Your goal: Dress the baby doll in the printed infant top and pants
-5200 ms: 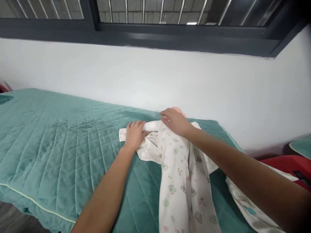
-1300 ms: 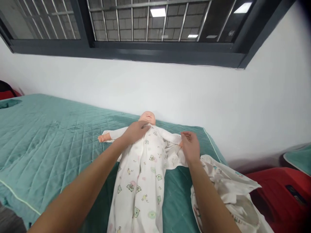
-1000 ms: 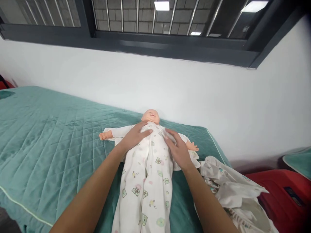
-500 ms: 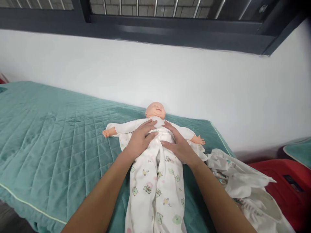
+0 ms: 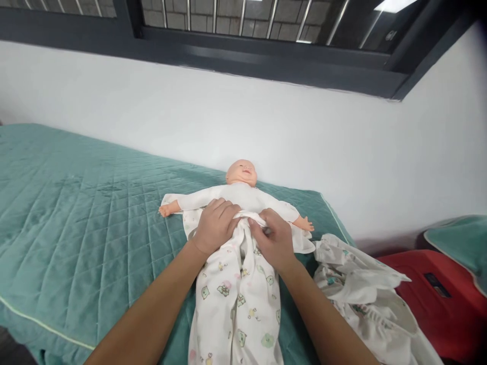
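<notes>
Together, the left hand (image 5: 216,225) and the right hand (image 5: 276,237) curl almost closed, holding the bunched top of the printed cloth (image 5: 254,296). It covers the doll (image 5: 243,196) below the chest. The doll lies face up on the green bed (image 5: 87,218), head far, by the wall (image 5: 243,111). Crumpled white cloth (image 5: 359,289) lies near right.

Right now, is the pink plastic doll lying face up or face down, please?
Face up: the pink plastic doll lies above the green quilted cover, its face and chest visible.
</notes>
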{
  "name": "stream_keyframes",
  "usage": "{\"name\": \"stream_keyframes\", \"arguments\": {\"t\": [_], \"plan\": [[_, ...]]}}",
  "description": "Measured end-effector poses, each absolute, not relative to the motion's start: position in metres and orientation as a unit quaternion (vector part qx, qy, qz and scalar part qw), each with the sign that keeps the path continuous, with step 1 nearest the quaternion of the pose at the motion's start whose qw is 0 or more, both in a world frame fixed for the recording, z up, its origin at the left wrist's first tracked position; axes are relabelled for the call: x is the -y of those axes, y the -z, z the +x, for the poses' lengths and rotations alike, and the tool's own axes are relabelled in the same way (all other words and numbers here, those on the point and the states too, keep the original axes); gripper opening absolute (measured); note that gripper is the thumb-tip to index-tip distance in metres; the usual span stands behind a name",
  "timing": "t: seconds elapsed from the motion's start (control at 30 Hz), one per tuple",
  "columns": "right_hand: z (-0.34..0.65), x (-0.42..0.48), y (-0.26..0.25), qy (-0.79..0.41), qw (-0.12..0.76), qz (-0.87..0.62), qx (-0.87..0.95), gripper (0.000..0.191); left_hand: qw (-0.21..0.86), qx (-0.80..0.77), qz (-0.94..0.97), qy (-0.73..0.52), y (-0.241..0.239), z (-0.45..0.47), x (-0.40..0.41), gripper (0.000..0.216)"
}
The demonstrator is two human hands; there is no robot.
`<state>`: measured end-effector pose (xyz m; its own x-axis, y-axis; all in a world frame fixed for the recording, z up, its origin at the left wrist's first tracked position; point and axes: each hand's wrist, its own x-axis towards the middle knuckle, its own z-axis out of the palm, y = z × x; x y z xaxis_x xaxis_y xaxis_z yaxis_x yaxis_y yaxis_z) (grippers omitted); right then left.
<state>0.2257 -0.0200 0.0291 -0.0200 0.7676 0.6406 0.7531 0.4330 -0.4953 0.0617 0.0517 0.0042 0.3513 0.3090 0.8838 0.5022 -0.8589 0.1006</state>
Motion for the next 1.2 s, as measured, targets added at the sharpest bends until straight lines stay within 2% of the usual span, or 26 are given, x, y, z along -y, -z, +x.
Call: {"name": "stream_keyframes", "arguments": {"t": [0.2,0.4,0.53,0.63,0.73,0.87,1.07,1.2], "plan": [[0.234,0.021,-0.026,-0.032,0.376,-0.584,0.719,0.036,0.053,0.319,-0.820,0.471,0.002,0.047,-0.045,0.030],[0.236,0.020,-0.023,0.002,0.362,-0.557,0.747,0.046,-0.010,0.449,-0.782,0.433,0.013,0.014,0.000,0.037],[0.238,0.021,-0.022,0.029,0.364,-0.536,0.762,0.045,-0.120,0.493,-0.776,0.374,0.020,0.000,0.028,0.021],[0.240,0.029,-0.022,0.061,0.368,-0.523,0.766,0.043,-0.196,0.509,-0.753,0.367,0.020,-0.003,0.034,0.022],[0.239,0.045,-0.020,0.062,0.364,-0.529,0.764,0.043,-0.208,0.513,-0.745,0.373,0.018,-0.002,0.031,0.021],[0.238,0.065,-0.018,0.001,0.368,-0.579,0.728,0.046,-0.196,0.489,-0.759,0.382,0.015,0.001,0.029,0.018],[0.257,0.063,-0.020,-0.168,0.368,-0.605,0.685,0.048,-0.195,0.440,-0.774,0.412,0.013,0.010,0.018,0.017],[0.271,0.060,-0.023,-0.205,0.354,-0.599,0.688,0.039,-0.165,0.424,-0.778,0.433,0.008,0.022,-0.004,0.017]]}}
